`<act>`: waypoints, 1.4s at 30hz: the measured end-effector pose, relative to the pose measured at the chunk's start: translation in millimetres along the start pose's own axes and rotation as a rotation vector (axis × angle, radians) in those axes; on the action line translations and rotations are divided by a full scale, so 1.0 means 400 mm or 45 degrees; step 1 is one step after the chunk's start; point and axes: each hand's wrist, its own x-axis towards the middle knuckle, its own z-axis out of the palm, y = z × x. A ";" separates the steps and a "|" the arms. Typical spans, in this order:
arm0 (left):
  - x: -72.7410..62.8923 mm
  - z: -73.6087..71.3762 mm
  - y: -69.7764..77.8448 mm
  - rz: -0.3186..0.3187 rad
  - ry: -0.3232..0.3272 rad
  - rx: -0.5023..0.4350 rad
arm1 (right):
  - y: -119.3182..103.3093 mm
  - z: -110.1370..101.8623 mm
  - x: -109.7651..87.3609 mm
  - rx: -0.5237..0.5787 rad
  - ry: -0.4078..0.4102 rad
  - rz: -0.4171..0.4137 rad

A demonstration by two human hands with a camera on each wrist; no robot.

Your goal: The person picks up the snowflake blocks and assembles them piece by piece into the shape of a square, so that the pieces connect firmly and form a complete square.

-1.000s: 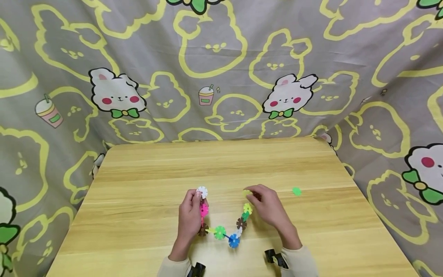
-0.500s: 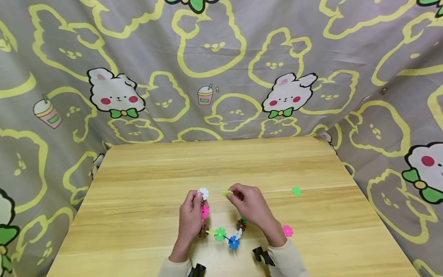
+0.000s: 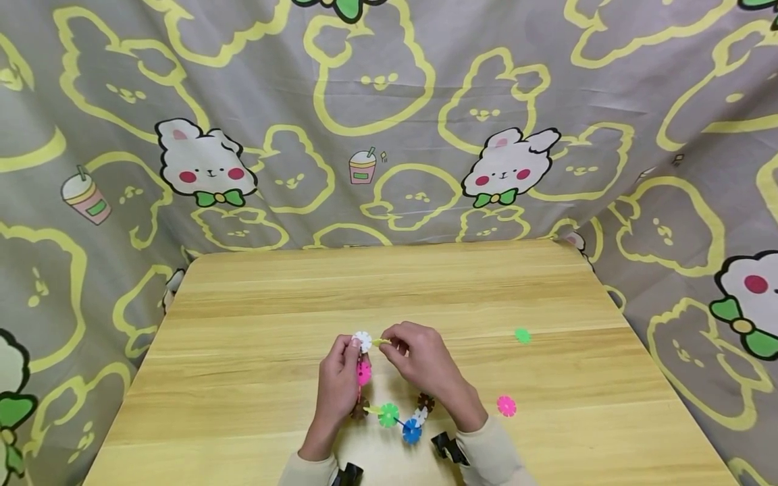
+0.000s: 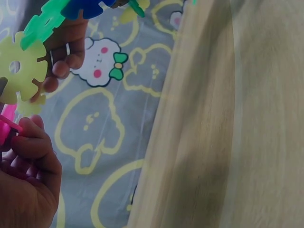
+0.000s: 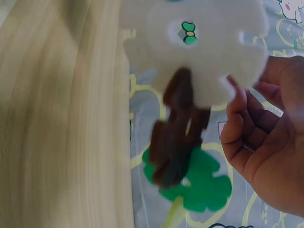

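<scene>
A chain of colourful notched plastic discs hangs in a loop between both hands. In the head view my left hand (image 3: 337, 378) pinches the white disc (image 3: 362, 341) at one end, with a pink disc (image 3: 363, 373) below it. My right hand (image 3: 425, 354) pinches a yellow disc (image 3: 379, 342) edge-on, its tip right at the white disc's rim. Lower in the loop are a green disc (image 3: 388, 415) and a blue disc (image 3: 412, 430). Part of the chain is hidden behind the right hand. The right wrist view shows a brown disc (image 5: 175, 137) joined to a green disc (image 5: 204, 185).
Two loose discs lie on the wooden table (image 3: 255, 324) to the right: a green disc (image 3: 523, 335) and a pink disc (image 3: 506, 406). A patterned grey curtain (image 3: 401, 101) surrounds the table's back and sides.
My right hand has moved left, bringing the yellow disc up to the white disc. The loose pink disc has come into view beside the right arm. My left hand has barely moved.
</scene>
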 end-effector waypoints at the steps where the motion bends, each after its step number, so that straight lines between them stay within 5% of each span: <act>1: 0.000 0.001 0.000 0.008 -0.002 0.002 | -0.001 0.001 0.000 -0.001 0.003 -0.012; 10: -0.003 0.004 0.002 0.056 -0.026 0.047 | 0.006 0.013 -0.003 -0.060 0.099 -0.149; 22: -0.001 0.004 -0.004 -0.057 -0.040 0.092 | 0.005 0.045 -0.012 -0.236 0.207 -0.241; 28: 0.001 0.005 -0.005 -0.049 -0.059 0.117 | 0.001 0.050 -0.015 -0.327 0.247 -0.272; 36: 0.004 -0.002 -0.013 -0.030 -0.026 0.220 | 0.000 0.041 -0.014 -0.261 0.160 -0.214; 42: 0.004 -0.008 -0.007 -0.037 0.014 0.131 | 0.031 -0.026 -0.038 -0.173 0.077 0.027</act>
